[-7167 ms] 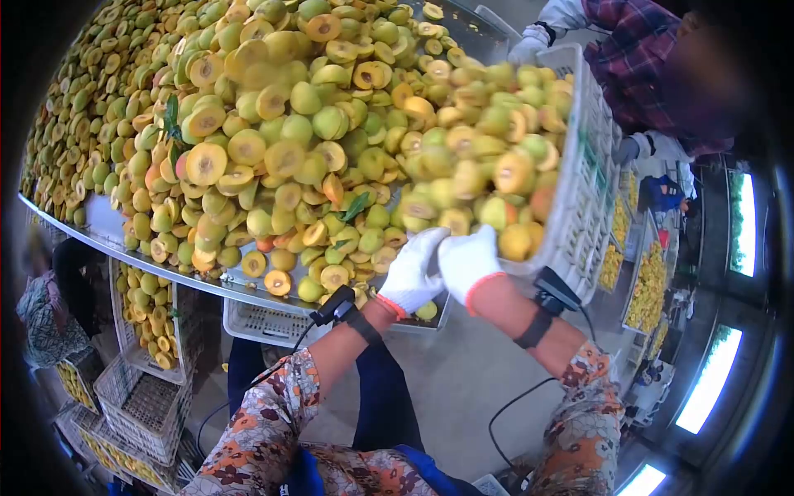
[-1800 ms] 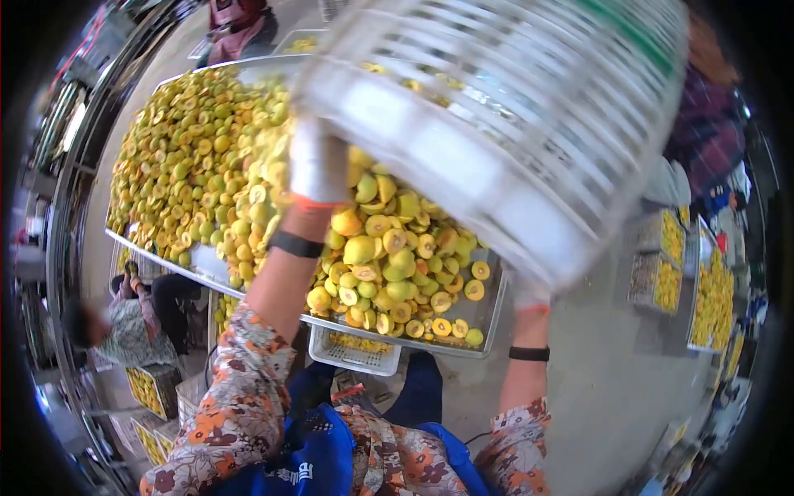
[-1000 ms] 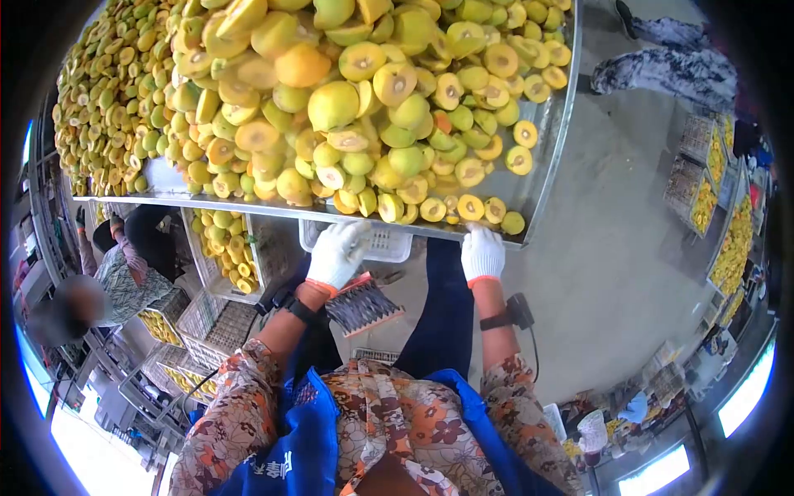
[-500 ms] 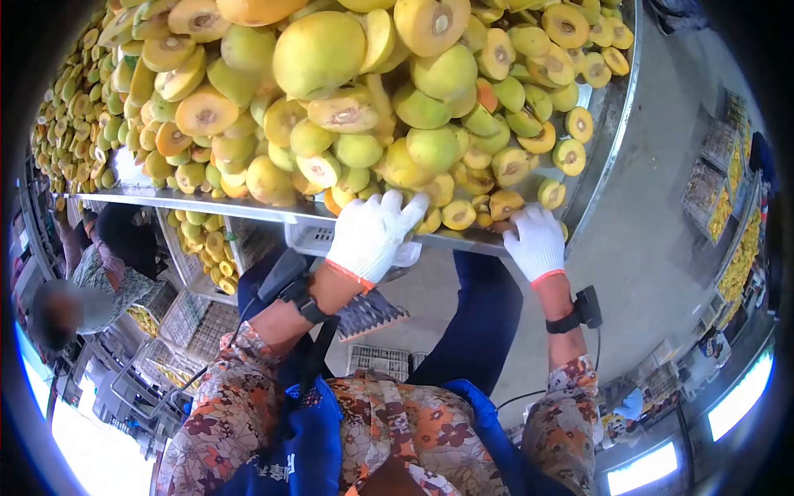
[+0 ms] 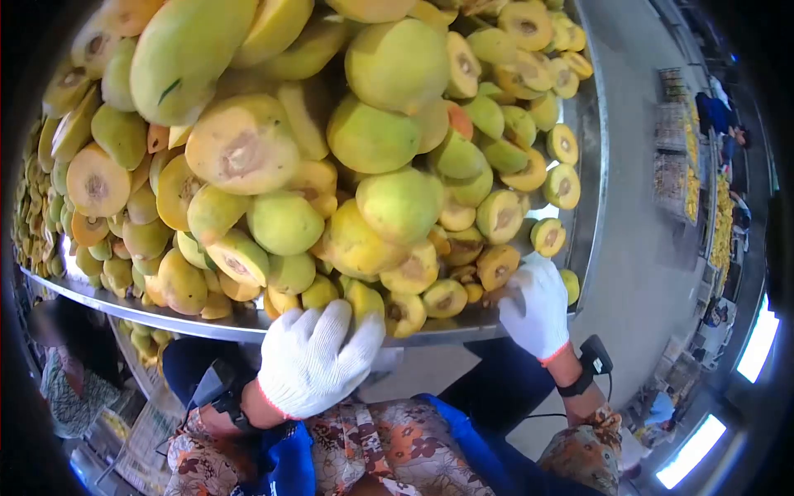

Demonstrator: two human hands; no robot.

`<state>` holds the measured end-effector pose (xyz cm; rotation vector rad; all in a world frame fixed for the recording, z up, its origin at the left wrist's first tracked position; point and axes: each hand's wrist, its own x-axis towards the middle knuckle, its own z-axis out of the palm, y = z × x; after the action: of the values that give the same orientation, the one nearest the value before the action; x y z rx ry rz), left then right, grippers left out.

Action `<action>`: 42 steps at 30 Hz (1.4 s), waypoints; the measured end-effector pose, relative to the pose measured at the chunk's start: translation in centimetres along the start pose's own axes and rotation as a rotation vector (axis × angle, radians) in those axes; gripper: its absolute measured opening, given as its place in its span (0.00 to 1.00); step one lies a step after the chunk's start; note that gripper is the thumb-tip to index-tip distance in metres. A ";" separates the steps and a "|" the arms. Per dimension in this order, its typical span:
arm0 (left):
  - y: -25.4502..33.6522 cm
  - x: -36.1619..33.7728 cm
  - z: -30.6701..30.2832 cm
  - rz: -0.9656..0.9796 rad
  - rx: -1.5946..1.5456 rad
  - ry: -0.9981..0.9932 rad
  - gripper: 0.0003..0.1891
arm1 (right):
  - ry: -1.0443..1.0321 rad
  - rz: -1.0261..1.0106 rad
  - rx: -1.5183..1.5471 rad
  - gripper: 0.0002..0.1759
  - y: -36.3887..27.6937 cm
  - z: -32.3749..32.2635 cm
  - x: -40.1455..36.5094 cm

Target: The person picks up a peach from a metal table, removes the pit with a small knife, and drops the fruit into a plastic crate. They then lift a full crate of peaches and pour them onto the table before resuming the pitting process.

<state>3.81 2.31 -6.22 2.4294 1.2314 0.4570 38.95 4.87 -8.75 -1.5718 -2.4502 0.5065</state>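
Halved yellow-green fruit (image 5: 380, 223) lie heaped in a metal-edged tray (image 5: 223, 332), many with cut faces and pit hollows showing. My left hand (image 5: 318, 360), in a white knit glove, lies over the near rim with fingers extended and apart. Its fingertips touch the lowest fruit, close to a cut half (image 5: 405, 314). At the near right corner is my right hand (image 5: 538, 306), gloved too, with thumb and fingers curled towards each other. A small brownish bit shows at its fingertips; I cannot make out what it is. Just above sits a cut half (image 5: 498, 266).
Grey floor (image 5: 628, 273) runs along the tray's right side. Beyond it stand crates (image 5: 672, 178) and a long row of yellow fruit (image 5: 721, 223). A co-worker (image 5: 70, 388) is at the lower left, near crates. The tray's raised metal edge borders both hands.
My view has shifted closer to the heap, so the fruit looks larger. My left hand has moved left along the rim, its fingers spreading more. The right hand stays at the near right corner.
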 end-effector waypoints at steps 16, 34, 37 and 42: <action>4.1 -2.9 2.5 0.026 0.293 0.438 0.25 | 0.561 -0.009 0.042 0.08 -1.2 0.1 -5.7; 7.4 2.1 5.9 0.074 0.450 -0.027 0.18 | 0.389 0.384 1.805 0.14 -9.0 0.9 -12.1; 8.3 1.8 5.8 0.041 -0.072 0.203 0.20 | 0.279 0.360 1.944 0.13 -11.0 3.9 -14.7; 10.1 -4.2 6.2 -0.002 -1.288 -0.145 0.25 | -0.066 0.384 2.216 0.18 -14.8 8.1 -16.6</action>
<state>11.25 -7.79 -7.36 1.3061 0.5346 0.7432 30.75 -17.30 -10.19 -0.6594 -0.3083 2.0540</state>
